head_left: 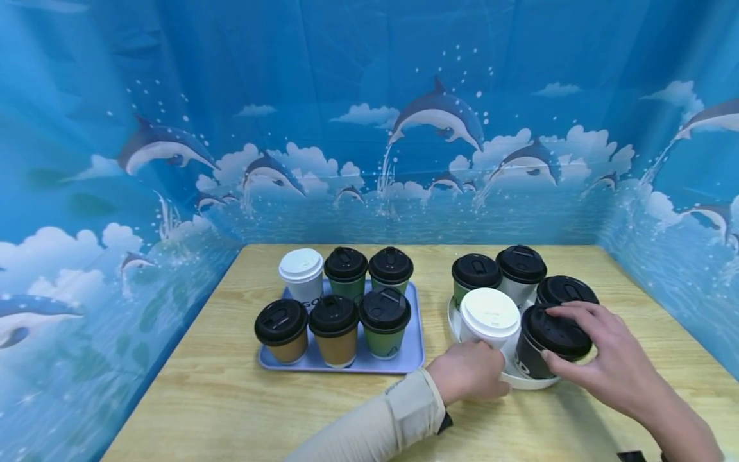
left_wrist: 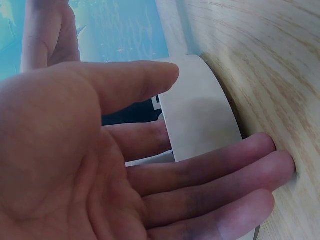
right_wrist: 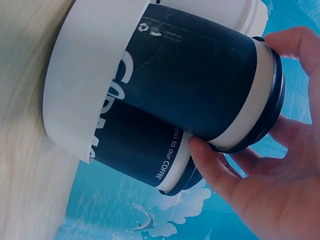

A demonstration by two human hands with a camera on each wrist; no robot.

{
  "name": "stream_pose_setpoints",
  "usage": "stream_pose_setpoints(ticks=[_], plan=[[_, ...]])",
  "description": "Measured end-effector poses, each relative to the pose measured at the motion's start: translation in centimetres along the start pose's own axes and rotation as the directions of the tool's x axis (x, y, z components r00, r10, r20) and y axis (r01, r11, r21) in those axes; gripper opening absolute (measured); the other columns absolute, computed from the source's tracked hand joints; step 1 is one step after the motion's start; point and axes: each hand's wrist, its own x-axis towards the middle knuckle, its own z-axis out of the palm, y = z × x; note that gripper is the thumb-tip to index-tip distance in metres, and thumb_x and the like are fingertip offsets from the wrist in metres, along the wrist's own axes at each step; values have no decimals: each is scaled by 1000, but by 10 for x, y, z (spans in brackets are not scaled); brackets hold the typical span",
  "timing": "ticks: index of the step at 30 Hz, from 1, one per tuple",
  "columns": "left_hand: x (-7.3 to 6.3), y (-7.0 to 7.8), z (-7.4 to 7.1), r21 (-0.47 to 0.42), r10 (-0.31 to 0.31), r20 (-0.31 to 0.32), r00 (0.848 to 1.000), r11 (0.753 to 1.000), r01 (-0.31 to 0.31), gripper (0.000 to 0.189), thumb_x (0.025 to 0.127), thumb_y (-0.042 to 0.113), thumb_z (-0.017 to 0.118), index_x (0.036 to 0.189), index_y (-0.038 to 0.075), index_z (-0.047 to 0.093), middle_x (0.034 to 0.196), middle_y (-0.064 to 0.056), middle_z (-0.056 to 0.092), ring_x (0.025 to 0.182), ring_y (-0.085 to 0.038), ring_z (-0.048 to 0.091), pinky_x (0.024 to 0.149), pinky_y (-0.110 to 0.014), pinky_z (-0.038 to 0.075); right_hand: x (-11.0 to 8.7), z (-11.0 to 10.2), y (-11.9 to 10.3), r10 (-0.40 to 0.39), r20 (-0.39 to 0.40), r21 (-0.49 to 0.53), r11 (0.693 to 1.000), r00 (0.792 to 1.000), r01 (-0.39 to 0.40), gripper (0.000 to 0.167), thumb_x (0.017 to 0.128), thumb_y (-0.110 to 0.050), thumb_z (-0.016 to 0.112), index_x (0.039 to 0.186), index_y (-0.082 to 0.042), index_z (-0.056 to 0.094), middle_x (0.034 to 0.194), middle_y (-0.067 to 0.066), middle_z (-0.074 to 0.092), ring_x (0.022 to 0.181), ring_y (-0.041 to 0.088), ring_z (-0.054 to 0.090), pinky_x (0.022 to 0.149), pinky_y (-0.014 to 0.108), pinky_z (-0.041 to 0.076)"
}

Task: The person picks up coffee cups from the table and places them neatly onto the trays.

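My right hand grips a black paper coffee cup by its black lid, thumb on one side and fingers on the other. That cup stands slightly tilted in a round white tray, against a second black cup. At the tray's near rim, my left hand holds the white wall. Its index finger reaches inside the wall, while the thumb and other fingers lie outside. Just above this hand is a white cup with a white lid; the hand hides part of its lower body.
Behind, in the same tray, stand a green cup and a white cup with a black lid. To the left, a lavender rectangular tray bears several lidded cups in brown, green and white. Dolphin-print curtains surround the wooden table.
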Motion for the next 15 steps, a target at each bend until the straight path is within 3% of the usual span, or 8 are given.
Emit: stream_pose_setpoints(ticks=[5,15], plan=[[2,0,1,-14,-11,2,1000,1000,11,25,97,47,67,106,25,76,102,10,68,79,-7,58,66,-29,51,-1,2,-2,-13,-21,5,1000,1000,13,65,66,-22,91,125,-8,67,130,22,56,117,50,47,91,65,33],[1,0,1,-9,-5,6,1000,1000,5,25,97,48,67,106,26,75,100,10,68,80,-7,59,65,-30,51,-3,0,-3,0,14,-34,999,1000,0,65,68,-27,92,125,-11,67,128,21,58,117,48,50,89,66,36]])
